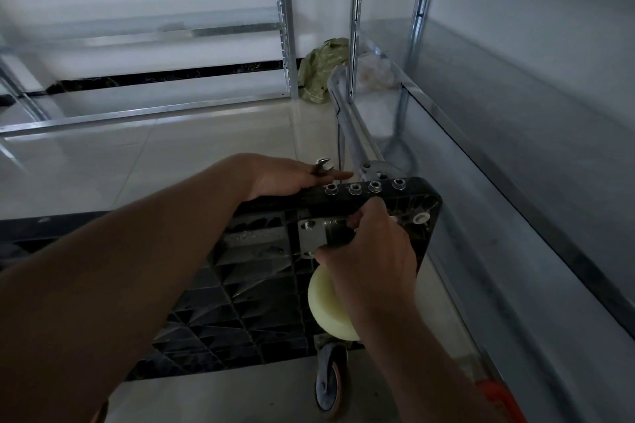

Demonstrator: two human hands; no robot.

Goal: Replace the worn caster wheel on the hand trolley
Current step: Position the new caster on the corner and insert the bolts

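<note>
A grey caster wheel (330, 381) is seen nearest, on the floor below the edge of the upturned black trolley deck (240, 285). Above it, a cream caster wheel (324, 302) is held against the deck's underside, its metal mounting plate (314, 237) laid at the corner; the right hand (371, 251) is curled around the caster's bracket, its grip closed on it. Farther on, a spanner (323, 166) is gripped in the left hand (292, 178), which is rested on the deck's far edge beside a row of four nuts (364, 186). Beyond, the folded trolley handle (347, 124) is seen on the tiled floor (171, 154), with a green bag (321, 70) by metal shelving (285, 21).
</note>
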